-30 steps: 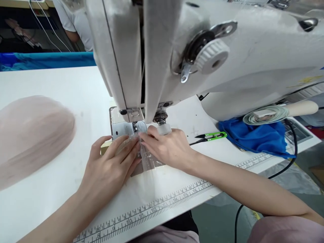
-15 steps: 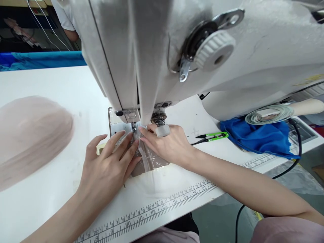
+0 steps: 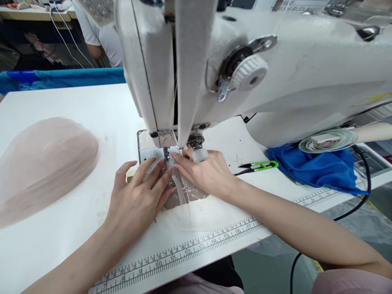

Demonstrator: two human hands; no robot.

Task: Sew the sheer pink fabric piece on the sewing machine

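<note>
A thin, see-through piece of pale fabric (image 3: 180,195) lies on the needle plate (image 3: 146,152) under the head of a white sewing machine (image 3: 245,69). My left hand (image 3: 139,196) rests flat on it with fingers stretched toward the needle (image 3: 166,154). My right hand (image 3: 206,173) lies on the fabric's right side, fingertips pressed down just beside the presser foot. Both hands hold the fabric flat against the plate.
A heap of pale pink mesh fabric (image 3: 43,159) lies on the white table (image 3: 76,106) at the left. Green thread snips (image 3: 260,165) and a blue cloth (image 3: 312,167) sit to the right. A printed ruler (image 3: 190,249) runs along the front edge. Another person's sleeve (image 3: 94,28) shows behind.
Both hands have crept slightly toward the needle with the fabric. The head camera shifted a little.
</note>
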